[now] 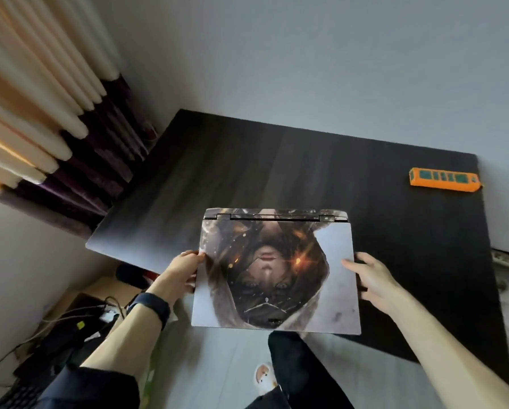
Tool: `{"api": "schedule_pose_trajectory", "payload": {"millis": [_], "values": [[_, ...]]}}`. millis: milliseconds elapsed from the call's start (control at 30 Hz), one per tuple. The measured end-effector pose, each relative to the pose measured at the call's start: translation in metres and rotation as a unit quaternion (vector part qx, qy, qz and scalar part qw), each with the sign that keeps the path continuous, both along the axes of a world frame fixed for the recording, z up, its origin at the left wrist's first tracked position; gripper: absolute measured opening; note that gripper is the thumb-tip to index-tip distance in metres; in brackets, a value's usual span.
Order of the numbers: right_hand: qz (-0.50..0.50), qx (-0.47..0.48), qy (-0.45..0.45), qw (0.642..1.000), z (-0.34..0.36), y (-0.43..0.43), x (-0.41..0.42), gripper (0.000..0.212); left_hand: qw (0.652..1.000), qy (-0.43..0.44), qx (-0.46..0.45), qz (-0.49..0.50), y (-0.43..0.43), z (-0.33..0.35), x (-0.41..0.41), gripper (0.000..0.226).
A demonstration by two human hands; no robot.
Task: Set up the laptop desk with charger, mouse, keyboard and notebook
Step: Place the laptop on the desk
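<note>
A closed laptop (277,270) with a printed picture skin on its lid is held over the near edge of the dark desk (247,172), hinge away from me. My left hand (182,270) grips its left edge, thumb on the lid. My right hand (371,278) holds its right edge with fingers spread along the side. On the floor at lower left lie black cables and a charger-like block (79,326), and part of a black keyboard (17,397) shows at the bottom left corner. I see no mouse or notebook.
An orange toy train (445,180) lies at the desk's far right corner. Curtains (40,113) hang at left. A cardboard box (100,290) sits on the floor under the desk's left side. My legs and a slipper (265,376) are below the laptop.
</note>
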State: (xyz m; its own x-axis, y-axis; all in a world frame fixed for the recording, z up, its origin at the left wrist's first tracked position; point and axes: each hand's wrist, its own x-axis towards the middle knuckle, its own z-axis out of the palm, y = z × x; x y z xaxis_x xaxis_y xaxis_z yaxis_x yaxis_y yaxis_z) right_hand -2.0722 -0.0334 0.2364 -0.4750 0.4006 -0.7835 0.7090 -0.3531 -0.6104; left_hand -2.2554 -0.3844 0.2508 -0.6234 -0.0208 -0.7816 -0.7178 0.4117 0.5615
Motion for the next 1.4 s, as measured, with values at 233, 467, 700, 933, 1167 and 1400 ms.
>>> {"api": "schedule_pose_trajectory", "payload": {"millis": [233,467,700,933,1167,1400], "values": [[-0.091,-0.005,-0.064,0.994,-0.048,0.037,-0.050,0.031,0.997,-0.001,-0.041,-0.064,0.078,-0.034,-0.074,0.019],[-0.107,0.008,-0.129,0.986,-0.084,0.061,-0.095,0.048,0.996,-0.032,-0.059,-0.054,0.116,-0.056,-0.125,0.021],[-0.120,0.016,-0.147,0.982,-0.099,0.072,-0.145,0.054,0.996,-0.020,-0.083,-0.035,0.137,-0.078,-0.180,0.019],[-0.149,0.067,-0.197,0.967,-0.113,0.076,-0.189,0.054,0.995,-0.009,-0.088,-0.043,0.154,-0.108,-0.233,0.011],[-0.111,0.105,-0.254,0.955,-0.116,0.078,-0.219,0.044,0.987,-0.010,-0.127,-0.094,0.157,-0.131,-0.261,0.015],[-0.122,0.107,-0.247,0.955,-0.121,0.075,-0.221,0.047,0.989,0.016,-0.095,-0.116,0.145,-0.130,-0.254,0.036]]}}
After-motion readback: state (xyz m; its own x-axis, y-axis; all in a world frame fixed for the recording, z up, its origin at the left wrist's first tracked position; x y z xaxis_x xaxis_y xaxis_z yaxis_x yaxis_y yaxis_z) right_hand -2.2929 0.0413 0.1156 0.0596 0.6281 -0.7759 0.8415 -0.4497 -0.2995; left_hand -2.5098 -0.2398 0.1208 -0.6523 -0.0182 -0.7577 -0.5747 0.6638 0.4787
